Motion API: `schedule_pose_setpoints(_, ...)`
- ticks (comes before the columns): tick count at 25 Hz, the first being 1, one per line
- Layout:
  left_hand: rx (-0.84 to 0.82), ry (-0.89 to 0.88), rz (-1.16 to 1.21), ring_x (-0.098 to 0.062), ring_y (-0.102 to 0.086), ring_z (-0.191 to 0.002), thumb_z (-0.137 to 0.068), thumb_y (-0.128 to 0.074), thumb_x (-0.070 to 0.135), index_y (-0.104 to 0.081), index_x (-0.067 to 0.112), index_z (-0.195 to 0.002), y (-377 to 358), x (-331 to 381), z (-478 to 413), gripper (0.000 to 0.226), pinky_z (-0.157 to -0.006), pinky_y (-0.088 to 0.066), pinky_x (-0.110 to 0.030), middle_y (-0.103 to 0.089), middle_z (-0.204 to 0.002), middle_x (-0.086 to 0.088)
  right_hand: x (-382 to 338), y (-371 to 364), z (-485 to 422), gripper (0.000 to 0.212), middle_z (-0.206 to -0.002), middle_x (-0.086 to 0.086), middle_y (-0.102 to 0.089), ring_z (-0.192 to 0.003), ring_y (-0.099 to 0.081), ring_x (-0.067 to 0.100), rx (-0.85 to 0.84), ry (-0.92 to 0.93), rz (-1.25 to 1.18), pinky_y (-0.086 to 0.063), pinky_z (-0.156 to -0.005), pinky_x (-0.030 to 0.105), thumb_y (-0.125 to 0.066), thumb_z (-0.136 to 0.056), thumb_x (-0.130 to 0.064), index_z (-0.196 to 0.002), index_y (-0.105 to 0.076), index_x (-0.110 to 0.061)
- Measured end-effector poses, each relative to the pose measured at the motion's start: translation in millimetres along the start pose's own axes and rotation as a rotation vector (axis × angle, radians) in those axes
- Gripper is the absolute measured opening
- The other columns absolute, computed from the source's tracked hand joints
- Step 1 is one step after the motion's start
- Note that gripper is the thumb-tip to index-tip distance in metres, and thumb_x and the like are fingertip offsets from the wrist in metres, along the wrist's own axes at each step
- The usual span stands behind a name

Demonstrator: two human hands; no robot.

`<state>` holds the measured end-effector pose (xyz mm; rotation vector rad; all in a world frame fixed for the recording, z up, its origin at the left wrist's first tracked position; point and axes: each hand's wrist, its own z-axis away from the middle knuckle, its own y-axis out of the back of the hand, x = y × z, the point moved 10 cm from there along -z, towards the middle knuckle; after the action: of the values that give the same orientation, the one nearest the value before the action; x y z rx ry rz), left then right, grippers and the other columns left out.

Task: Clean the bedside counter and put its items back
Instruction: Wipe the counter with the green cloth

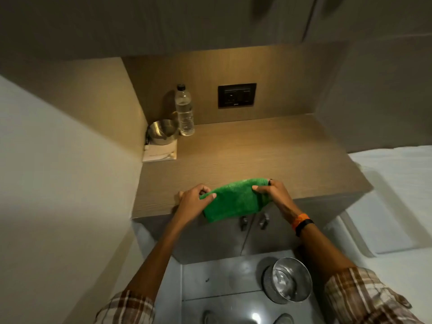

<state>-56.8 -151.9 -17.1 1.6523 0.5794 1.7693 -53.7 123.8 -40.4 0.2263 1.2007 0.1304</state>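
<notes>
Both hands hold a folded green cloth [230, 199] over the near edge of the bedside counter [268, 155]. The left hand [195, 201] pinches the cloth's left end between thumb and curled fingers; the right hand [274, 191] grips the right end the same way, fingers closed around the fabric. A ring sits on one right-hand finger, and an orange-and-black wristband [301, 223] circles the right wrist. In the far left corner of the counter, a steel bowl [162, 132] rests on a white pad [161, 154], with a water bottle [184, 111] upright just beside it. A wall socket panel [236, 95] is mounted on the far wall. A metal bin [288, 280] stands on the floor below.
</notes>
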Motion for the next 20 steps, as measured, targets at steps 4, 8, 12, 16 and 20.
schedule_pose_setpoints(4,0.099,0.069,0.638,-0.015,-0.068,-0.083,-0.087,-0.077,0.023,-0.066,0.013,-0.096,-51.3,77.4,-8.1,0.017,-0.060,-0.052,-0.021,-0.073,-0.091,-0.003,18.6,90.2,8.0,0.005,-0.087,0.006,-0.077,-0.084,-0.074,0.026,0.191,-0.031,-0.380,-0.059,-0.075,0.034,-0.071,-0.089,-0.011,-0.090,-0.074,-0.008)
schedule_pose_setpoints(8,-0.001,0.164,0.873,-0.020,-0.069,-0.095,-0.084,-0.079,0.010,-0.060,0.015,-0.110,-146.2,159.4,-17.1,0.033,-0.077,-0.055,-0.034,-0.072,-0.106,-0.010,57.2,192.8,14.3,0.015,-0.083,0.003,-0.080,-0.073,-0.076,0.019,0.306,-0.061,-0.570,-0.059,-0.060,0.028,-0.064,-0.095,-0.023,-0.096,-0.074,-0.013)
schedule_pose_setpoints(12,0.015,0.120,0.817,-0.026,-0.064,-0.089,-0.083,-0.073,-0.008,-0.054,0.013,-0.100,-242.9,245.0,-22.0,0.033,-0.078,-0.053,-0.036,-0.065,-0.101,-0.018,106.3,313.8,13.5,0.012,-0.103,0.004,-0.075,-0.090,-0.073,0.021,0.408,-0.087,-0.480,-0.057,-0.069,0.031,-0.059,-0.098,-0.031,-0.106,-0.064,-0.023)
schedule_pose_setpoints(16,0.041,-0.043,0.568,-0.015,-0.065,-0.079,-0.088,-0.062,-0.010,-0.071,0.011,-0.085,-341.3,327.4,-23.7,0.023,-0.079,-0.052,-0.028,-0.071,-0.085,-0.004,160.9,421.4,13.1,0.013,-0.107,-0.005,-0.069,-0.092,-0.068,0.012,0.436,-0.118,-0.318,-0.052,-0.068,0.026,-0.061,-0.097,-0.038,-0.106,-0.052,-0.037)
schedule_pose_setpoints(20,-0.060,-0.024,0.344,-0.021,-0.067,-0.093,-0.092,-0.062,0.001,-0.075,0.012,-0.105,-455.7,354.4,-29.6,0.021,-0.076,-0.046,-0.019,-0.074,-0.105,-0.009,229.3,490.9,0.6,0.050,-0.109,0.004,-0.065,-0.094,-0.064,0.024,0.357,-0.258,-0.001,-0.055,-0.079,0.035,-0.064,-0.092,-0.015,-0.135,-0.042,-0.025)
